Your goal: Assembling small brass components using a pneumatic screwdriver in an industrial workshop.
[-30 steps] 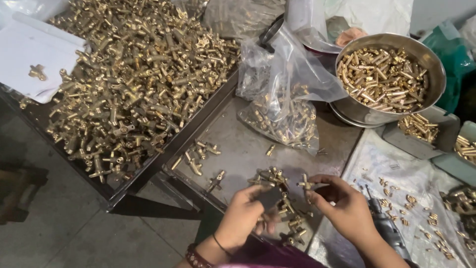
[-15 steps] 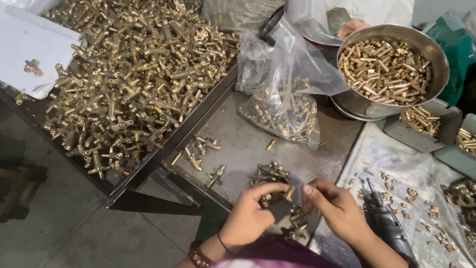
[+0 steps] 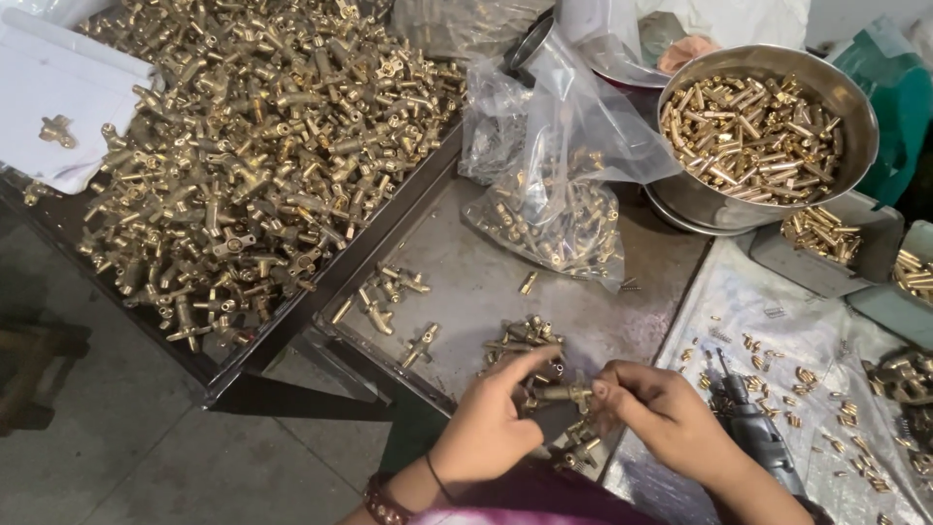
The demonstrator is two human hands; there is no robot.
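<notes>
- The brass fitting (image 3: 562,393) is now pinched between both hands, held level just above the near edge of the grey metal tray (image 3: 466,282) — a second ago the hands were apart over the small pile, each at its own piece, and half a second ago they had drawn close.
- The left hand (image 3: 491,428) has its fingers closed on the fitting's left end, forefinger stretched over the top; the right hand (image 3: 661,413) grips the right end with thumb and fingertips. Both are clamped on the same piece, so the picking-up looks finished and the two-handed work on this one fitting has begun — a judgement, as the joint itself is hidden by fingers.
- Just behind the hands lies the small heap of brass parts (image 3: 520,335), thinner than before by what was lifted; a few loose tee-shaped fittings (image 3: 384,292) lie toward the tray's left edge.
- Further back on the tray a clear plastic bag of small brass pieces (image 3: 554,224) slumps near the far edge.
- Left of the tray, the large heap of brass valve bodies (image 3: 253,156) fills a dark tray, unchanged.
- At the bench's far right corner stands a steel bowl of brass pins (image 3: 768,126); a power screwdriver (image 3: 753,433) lies beside the right hand.
</notes>
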